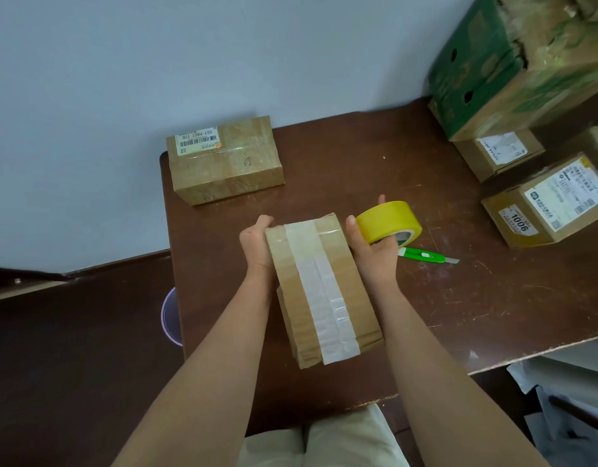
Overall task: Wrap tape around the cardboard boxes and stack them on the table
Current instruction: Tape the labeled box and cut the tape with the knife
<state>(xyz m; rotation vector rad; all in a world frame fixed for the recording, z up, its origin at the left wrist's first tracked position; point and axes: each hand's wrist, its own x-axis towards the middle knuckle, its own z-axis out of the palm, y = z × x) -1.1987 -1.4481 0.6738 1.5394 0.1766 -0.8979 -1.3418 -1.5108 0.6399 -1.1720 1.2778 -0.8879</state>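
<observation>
A long cardboard box with a whitish strip of tape along its top is held above the brown table. My left hand grips its far left corner. My right hand presses against its far right side while holding a yellow tape roll, fingers through the core. Another taped cardboard box with a barcode label lies at the table's far left corner.
A green utility knife lies on the table just right of my right hand. Several labelled cardboard boxes and a big green-printed carton stand at the right. A wall rises behind. A round purple-rimmed thing shows left of the table edge.
</observation>
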